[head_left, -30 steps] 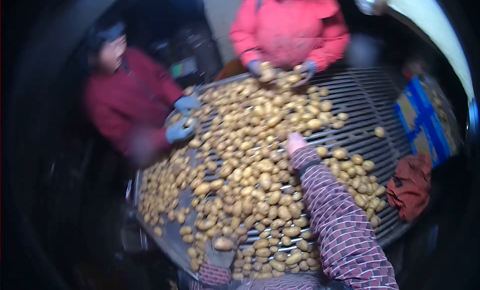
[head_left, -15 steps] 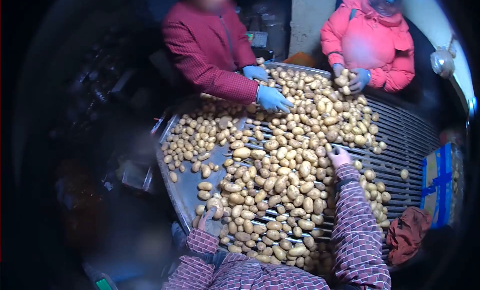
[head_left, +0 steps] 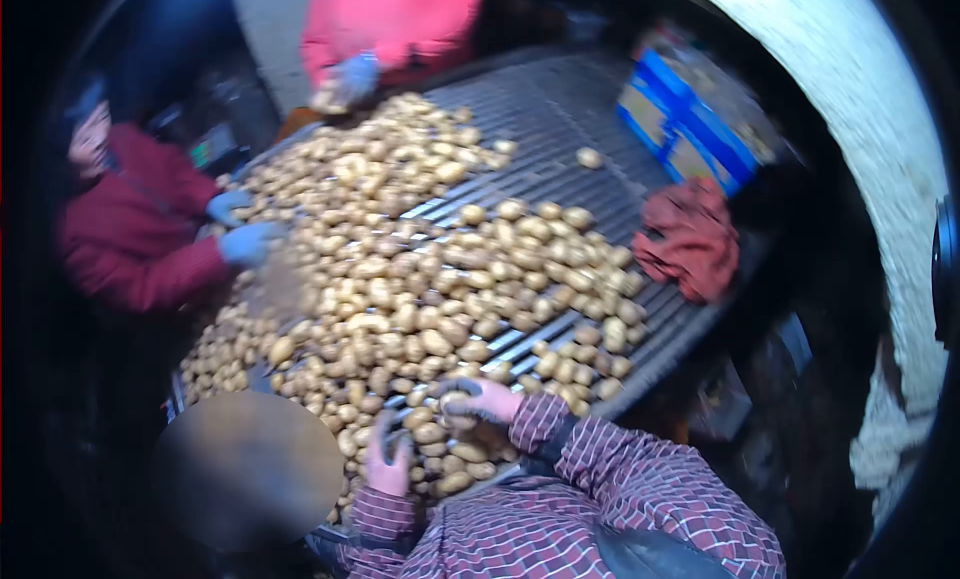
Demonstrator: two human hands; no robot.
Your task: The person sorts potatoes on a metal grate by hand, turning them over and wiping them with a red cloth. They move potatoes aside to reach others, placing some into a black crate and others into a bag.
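Both my hands are low in the view, over the near edge of a heap of potatoes point(head_left: 430, 319). My right hand point(head_left: 488, 400), with dark grey over the fingers, curls round a potato point(head_left: 456, 402). To its left, my left hand point(head_left: 388, 461) points up beside the heap. Its thumb and fingers are apart, with nothing visible held between them. Loose potatoes lie just under and between the hands. Motion blur softens the finger edges.
The heap lies on a slatted metal table point(head_left: 560, 104). A red cloth point(head_left: 688, 241) and a blue-taped cardboard box point(head_left: 690, 124) are at the right. One co-worker's gloved hand point(head_left: 250, 244) reaches in from the left; another person in a pink jacket point(head_left: 385, 24) stands at the far side.
The view has swung right. My right hand has come back from far out over the heap to near my body, close to my left hand. My left hand has moved off the potato beneath it.
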